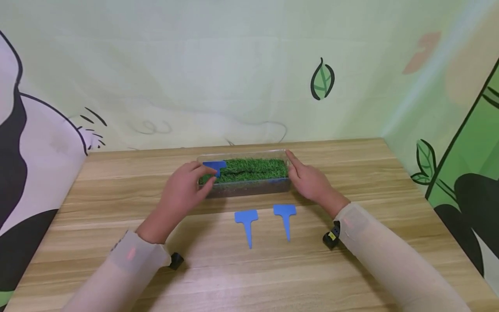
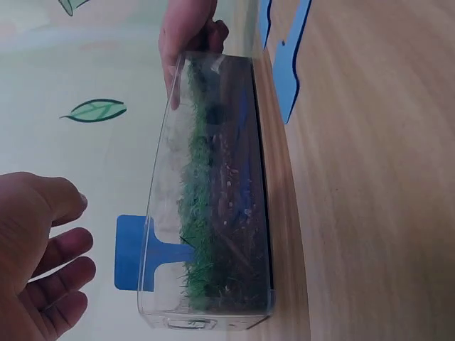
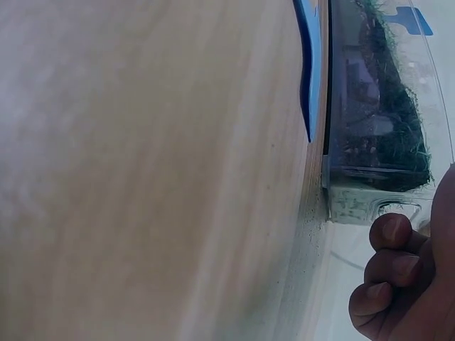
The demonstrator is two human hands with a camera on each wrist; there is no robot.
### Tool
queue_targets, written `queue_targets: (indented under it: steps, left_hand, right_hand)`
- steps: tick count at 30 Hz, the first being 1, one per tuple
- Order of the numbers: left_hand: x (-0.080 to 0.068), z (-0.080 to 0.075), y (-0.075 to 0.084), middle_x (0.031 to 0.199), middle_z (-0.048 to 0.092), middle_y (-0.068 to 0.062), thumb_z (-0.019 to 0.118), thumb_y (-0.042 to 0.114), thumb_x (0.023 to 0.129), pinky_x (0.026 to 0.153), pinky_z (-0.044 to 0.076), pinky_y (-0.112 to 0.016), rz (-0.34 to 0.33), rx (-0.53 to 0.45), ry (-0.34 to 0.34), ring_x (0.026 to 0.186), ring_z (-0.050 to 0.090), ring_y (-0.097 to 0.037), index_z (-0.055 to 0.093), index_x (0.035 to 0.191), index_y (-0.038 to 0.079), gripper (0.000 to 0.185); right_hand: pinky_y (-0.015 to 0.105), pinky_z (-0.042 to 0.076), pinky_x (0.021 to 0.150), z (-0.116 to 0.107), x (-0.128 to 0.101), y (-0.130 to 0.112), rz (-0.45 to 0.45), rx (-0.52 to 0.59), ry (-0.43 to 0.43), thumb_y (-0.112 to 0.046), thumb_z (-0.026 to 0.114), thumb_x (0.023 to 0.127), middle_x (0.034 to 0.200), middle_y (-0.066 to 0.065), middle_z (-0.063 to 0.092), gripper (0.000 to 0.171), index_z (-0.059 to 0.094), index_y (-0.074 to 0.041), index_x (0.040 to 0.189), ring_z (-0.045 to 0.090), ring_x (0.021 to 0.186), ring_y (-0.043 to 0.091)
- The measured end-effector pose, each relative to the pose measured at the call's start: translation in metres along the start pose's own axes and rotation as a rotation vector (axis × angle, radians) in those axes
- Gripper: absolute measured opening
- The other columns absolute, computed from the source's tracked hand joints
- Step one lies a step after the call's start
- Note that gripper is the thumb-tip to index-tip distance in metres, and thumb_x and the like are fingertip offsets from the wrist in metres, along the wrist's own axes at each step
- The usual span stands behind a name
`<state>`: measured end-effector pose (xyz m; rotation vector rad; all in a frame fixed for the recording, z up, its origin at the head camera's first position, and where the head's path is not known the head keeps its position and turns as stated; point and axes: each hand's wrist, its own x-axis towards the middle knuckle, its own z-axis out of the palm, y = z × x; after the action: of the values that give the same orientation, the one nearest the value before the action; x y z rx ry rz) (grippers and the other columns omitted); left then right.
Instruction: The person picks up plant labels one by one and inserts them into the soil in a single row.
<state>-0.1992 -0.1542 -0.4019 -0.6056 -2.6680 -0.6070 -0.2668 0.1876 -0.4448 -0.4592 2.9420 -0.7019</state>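
Clear plastic, fake grass, matt wood.

We see a box [image 1: 249, 187] of clear, glossy plastic, its walls smooth and faintly reflective, filled with rough green artificial turf [image 1: 253, 169] over dark, grainy soil-like matter. The three tags [image 1: 246, 219] look like flat, smooth blue plastic with a dull sheen. Our counter [image 1: 351, 182] is light wood with a visible grain and a matt finish. Our sleeves [image 1: 132, 255] are thin, pale, slightly sheer cloth. The backdrop [image 1: 234, 78] looks like printed fabric, softly creased.
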Motion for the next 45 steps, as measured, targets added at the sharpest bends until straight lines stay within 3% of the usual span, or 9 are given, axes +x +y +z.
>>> queue_targets:
  steps: [3, 7, 14, 19, 26, 38, 45]
  left_hand:
    - [-0.005, -0.001, 0.003, 0.097, 0.07, -0.006, 0.071, 0.02, 0.093, 0.068, 0.051, -0.038, -0.014, -0.002, -0.034, 0.081, 0.06, -0.023, 0.076, 0.108, 0.01, 0.018]
    - [-0.011, 0.004, 0.008, 0.103, 0.071, -0.006, 0.071, 0.023, 0.094, 0.077, 0.055, -0.041, -0.016, -0.011, -0.114, 0.092, 0.065, -0.024, 0.075, 0.11, 0.01, 0.021]
    - [-0.019, 0.02, 0.017, 0.1, 0.073, -0.002, 0.072, 0.027, 0.093, 0.075, 0.057, -0.038, 0.074, 0.05, -0.215, 0.088, 0.069, -0.019, 0.075, 0.108, 0.011, 0.022]
    - [-0.023, 0.027, 0.025, 0.101, 0.073, -0.001, 0.072, 0.028, 0.092, 0.076, 0.058, -0.038, 0.1, 0.075, -0.269, 0.091, 0.069, -0.019, 0.074, 0.107, 0.011, 0.023]
    - [-0.027, 0.041, 0.032, 0.112, 0.07, -0.003, 0.069, 0.037, 0.094, 0.086, 0.057, -0.041, 0.101, 0.056, -0.33, 0.102, 0.067, -0.022, 0.07, 0.12, 0.01, 0.037]
    - [-0.031, 0.059, 0.046, 0.115, 0.066, -0.006, 0.071, 0.047, 0.09, 0.085, 0.055, -0.039, 0.134, 0.056, -0.413, 0.098, 0.066, -0.022, 0.068, 0.125, 0.009, 0.052]
    - [-0.033, 0.061, 0.052, 0.129, 0.058, -0.012, 0.072, 0.058, 0.085, 0.099, 0.05, -0.047, 0.097, 0.062, -0.489, 0.118, 0.057, -0.031, 0.057, 0.139, 0.005, 0.077]
  right_hand:
    - [0.031, 0.032, 0.041, -0.002, 0.0, -0.001, -0.003, -0.007, -0.005, -0.04, 0.021, 0.108, 0.053, -0.001, 0.041, 0.057, 0.01, -0.028, 0.162, 0.032, 0.043, 0.015]
    - [0.03, 0.031, 0.04, -0.002, -0.001, -0.001, 0.003, -0.01, -0.017, -0.04, 0.02, 0.108, 0.052, -0.001, 0.041, 0.057, 0.009, -0.027, 0.163, 0.031, 0.043, 0.015]
    - [0.032, 0.033, 0.04, -0.002, -0.001, -0.002, 0.009, -0.007, -0.021, -0.041, 0.019, 0.108, 0.053, -0.001, 0.041, 0.057, 0.008, -0.028, 0.163, 0.032, 0.044, 0.015]
    - [0.032, 0.033, 0.04, -0.002, 0.0, -0.003, 0.009, -0.017, -0.019, -0.039, 0.02, 0.108, 0.053, -0.001, 0.041, 0.057, 0.009, -0.027, 0.163, 0.032, 0.043, 0.015]
    - [0.031, 0.031, 0.04, -0.004, 0.0, -0.003, 0.015, -0.022, -0.028, -0.037, 0.021, 0.108, 0.052, -0.002, 0.042, 0.057, 0.01, -0.026, 0.163, 0.032, 0.043, 0.014]
    - [0.032, 0.03, 0.04, -0.003, 0.002, -0.002, 0.001, -0.025, -0.01, -0.036, 0.023, 0.107, 0.052, -0.002, 0.041, 0.057, 0.013, -0.027, 0.163, 0.031, 0.044, 0.015]
    - [0.031, 0.03, 0.039, -0.002, 0.002, -0.001, 0.008, -0.024, -0.005, -0.035, 0.023, 0.108, 0.052, -0.001, 0.042, 0.057, 0.012, -0.027, 0.163, 0.031, 0.043, 0.015]
